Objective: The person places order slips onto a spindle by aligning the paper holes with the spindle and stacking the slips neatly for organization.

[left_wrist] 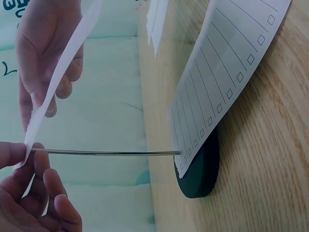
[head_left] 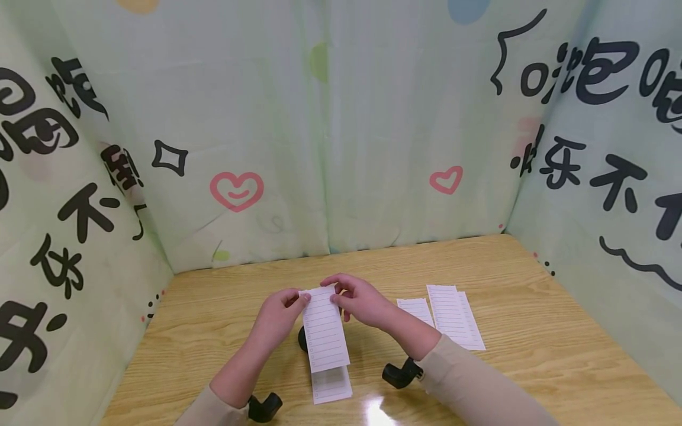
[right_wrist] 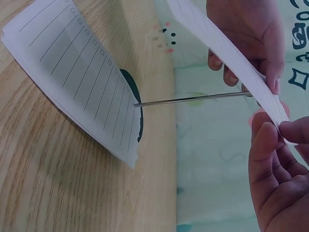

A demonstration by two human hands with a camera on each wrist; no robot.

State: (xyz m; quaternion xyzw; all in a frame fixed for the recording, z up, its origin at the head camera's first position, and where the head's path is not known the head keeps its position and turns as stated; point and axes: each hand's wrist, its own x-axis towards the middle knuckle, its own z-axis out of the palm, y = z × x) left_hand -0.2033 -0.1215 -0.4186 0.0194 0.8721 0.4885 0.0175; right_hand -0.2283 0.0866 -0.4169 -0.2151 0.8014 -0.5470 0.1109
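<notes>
A lined paper slip with checkboxes is held by its top edge between both hands. My left hand pinches the upper left corner, and my right hand grips the upper right corner. Beneath it stands a paper spike: a thin metal rod rising from a round dark base. The rod's top meets the held slip close to the fingers; whether its tip has passed through is hidden. Lower down, other lined slips lie at the rod's foot, over the base, with the rod through their end.
More lined slips lie on the wooden table to the right, partly behind the right forearm. Dark wrist mounts stick out from the sleeves. Printed curtains enclose the table at the back and sides.
</notes>
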